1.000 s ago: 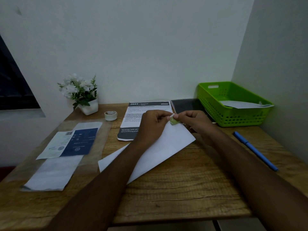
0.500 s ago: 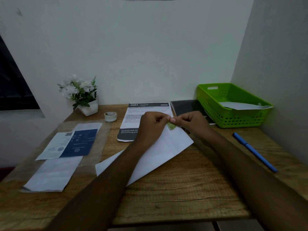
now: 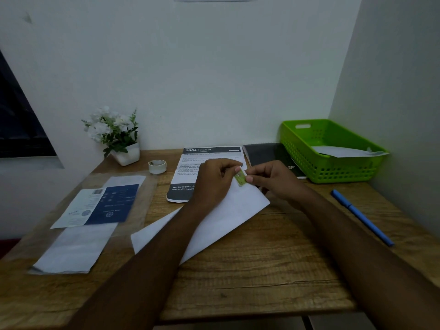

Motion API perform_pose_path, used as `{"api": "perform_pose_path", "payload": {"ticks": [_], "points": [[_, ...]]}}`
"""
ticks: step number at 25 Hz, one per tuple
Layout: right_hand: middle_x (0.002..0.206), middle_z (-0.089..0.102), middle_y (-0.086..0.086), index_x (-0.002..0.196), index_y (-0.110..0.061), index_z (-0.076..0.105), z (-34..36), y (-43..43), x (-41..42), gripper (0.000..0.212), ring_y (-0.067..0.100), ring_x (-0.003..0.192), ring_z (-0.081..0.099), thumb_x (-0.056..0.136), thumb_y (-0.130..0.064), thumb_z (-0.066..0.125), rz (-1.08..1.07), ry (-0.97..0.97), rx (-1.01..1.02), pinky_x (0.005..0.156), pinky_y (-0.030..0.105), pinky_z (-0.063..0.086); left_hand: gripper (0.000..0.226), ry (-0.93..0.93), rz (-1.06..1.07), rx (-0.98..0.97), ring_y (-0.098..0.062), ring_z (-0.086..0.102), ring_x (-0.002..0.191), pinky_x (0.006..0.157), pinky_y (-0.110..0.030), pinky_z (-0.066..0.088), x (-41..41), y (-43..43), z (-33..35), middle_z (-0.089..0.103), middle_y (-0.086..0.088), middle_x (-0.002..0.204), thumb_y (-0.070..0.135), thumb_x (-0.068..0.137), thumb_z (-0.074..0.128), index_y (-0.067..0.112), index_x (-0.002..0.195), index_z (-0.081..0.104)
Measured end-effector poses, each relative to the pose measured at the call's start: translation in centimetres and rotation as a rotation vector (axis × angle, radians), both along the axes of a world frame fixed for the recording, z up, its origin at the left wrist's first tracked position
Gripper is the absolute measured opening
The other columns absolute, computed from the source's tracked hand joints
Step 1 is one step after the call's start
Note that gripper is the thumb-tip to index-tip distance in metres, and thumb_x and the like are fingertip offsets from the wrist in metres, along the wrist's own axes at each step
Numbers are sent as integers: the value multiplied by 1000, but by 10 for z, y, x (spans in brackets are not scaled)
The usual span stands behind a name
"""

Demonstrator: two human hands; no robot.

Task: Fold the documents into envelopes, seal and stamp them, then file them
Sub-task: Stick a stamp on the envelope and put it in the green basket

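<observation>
A white envelope (image 3: 221,220) lies slanted across the middle of the wooden desk (image 3: 262,270). At its far corner a small green stamp (image 3: 240,177) is pinched between my left hand (image 3: 214,182) and my right hand (image 3: 273,179). Both hands hover over that corner, fingertips meeting on the stamp. A printed document (image 3: 188,167) with a dark header and footer lies behind my left hand, partly covered by it. In the green basket (image 3: 307,148) at the back right a white envelope (image 3: 345,152) rests over the rim.
A clear plastic sleeve (image 3: 78,225) with a blue leaflet and white papers is on the left. A tape roll (image 3: 157,166) and a potted white-flower plant (image 3: 116,136) stand at the back left. A dark notebook (image 3: 269,154) lies beside the basket, a blue pen (image 3: 362,216) at right.
The stamp has turned in my fingertips and now shows its green face more fully. Both hands stay at the envelope's far corner; the envelope has barely shifted.
</observation>
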State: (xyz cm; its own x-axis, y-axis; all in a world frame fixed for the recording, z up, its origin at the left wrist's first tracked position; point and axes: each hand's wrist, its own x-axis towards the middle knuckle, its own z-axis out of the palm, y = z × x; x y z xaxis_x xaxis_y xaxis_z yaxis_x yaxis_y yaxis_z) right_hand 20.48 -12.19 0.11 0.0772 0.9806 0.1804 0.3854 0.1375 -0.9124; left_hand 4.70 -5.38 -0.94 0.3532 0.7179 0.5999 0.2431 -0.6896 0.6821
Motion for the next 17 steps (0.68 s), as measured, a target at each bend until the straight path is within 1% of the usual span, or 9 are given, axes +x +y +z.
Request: {"api": "perform_pose_path", "payload": {"ticks": [1, 2, 4, 6, 8, 11, 14, 17], "points": [[87, 73, 7, 101, -8, 72, 0, 0, -1, 15, 10, 70, 66, 90, -11, 61, -4, 7, -9, 57, 21, 50, 20, -2, 1, -4, -12, 65, 83, 77, -24, 53, 0, -1, 0, 72, -3, 88, 9, 88, 62, 11, 105, 71], [89, 74, 10, 100, -7, 73, -1, 0, -2, 18, 14, 72, 67, 91, -16, 61, -14, 27, -13, 59, 24, 51, 23, -4, 3, -9, -10, 64, 77, 74, -23, 53, 0, -2, 0, 69, 1, 79, 9, 88, 62, 12, 109, 69], [88, 74, 13, 93, -5, 74, -2, -2, -5, 21, 18, 72, 68, 89, -24, 65, -26, 90, -14, 61, 28, 51, 27, -6, -11, -4, -7, 57, 61, 64, -20, 50, 0, -4, 1, 60, 8, 63, 7, 87, 62, 15, 112, 67], [81, 74, 12, 83, -6, 73, -5, -2, -9, 13, 17, 69, 67, 81, -19, 74, -18, 154, -19, 61, 27, 51, 27, -4, -41, 20, -6, 52, 51, 57, -21, 46, -1, -6, 3, 57, 8, 54, 7, 85, 63, 17, 110, 68], [72, 73, 9, 76, -7, 72, -8, -2, -11, 8, 15, 65, 67, 75, -11, 78, -15, 184, -19, 59, 25, 51, 26, 0, -51, 40, -7, 47, 46, 52, -18, 42, -1, -7, 3, 54, 8, 51, 7, 84, 64, 17, 107, 68], [65, 72, 5, 74, -5, 71, -6, -1, -9, 10, 12, 59, 67, 71, -3, 80, -38, 183, 0, 55, 21, 51, 24, -8, -58, 28, -6, 43, 42, 50, -15, 36, 0, -8, 4, 51, 9, 48, 6, 84, 64, 16, 106, 67], [67, 72, 7, 80, 1, 71, -4, -1, -7, 14, 11, 59, 67, 68, 3, 80, -18, 185, -4, 55, 21, 52, 24, -19, -71, 7, -5, 44, 42, 50, -13, 35, -1, -8, 4, 52, 9, 47, 5, 84, 63, 15, 105, 67], [73, 74, 6, 82, -4, 73, -2, 0, -1, 17, 11, 65, 69, 69, 5, 79, 31, 123, -21, 63, 23, 57, 21, -21, -74, -1, -4, 44, 42, 51, -14, 36, -2, -8, 6, 53, 9, 47, 6, 83, 66, 15, 102, 69]]}}
